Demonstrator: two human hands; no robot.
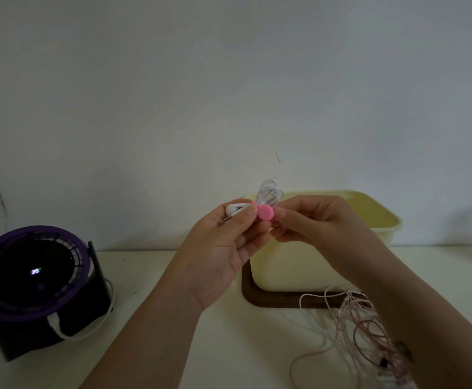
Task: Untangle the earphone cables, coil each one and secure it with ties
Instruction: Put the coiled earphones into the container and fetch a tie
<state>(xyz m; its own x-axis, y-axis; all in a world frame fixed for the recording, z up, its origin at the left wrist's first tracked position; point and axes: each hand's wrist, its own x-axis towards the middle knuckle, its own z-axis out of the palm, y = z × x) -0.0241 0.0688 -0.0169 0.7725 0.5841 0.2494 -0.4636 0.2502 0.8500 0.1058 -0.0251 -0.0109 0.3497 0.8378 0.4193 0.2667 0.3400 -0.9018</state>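
Observation:
I hold a coiled white earphone cable (269, 192) up in front of me, above the table. My left hand (223, 248) grips the bundle's left end, where the earbuds and metal plug stick out past my fingers. A round pink tie (265, 212) sits around the middle of the coil. My right hand (313, 220) pinches the tie and coil from the right. A tangled pink earphone cable (361, 324) lies loose on the table under my right forearm.
A pale yellow tub (341, 220) stands on a dark wooden tray (254, 299) behind my hands. A purple and black desk fan (35, 276) with a lit display sits at the left, a white cord trailing from it. The wall rises close behind.

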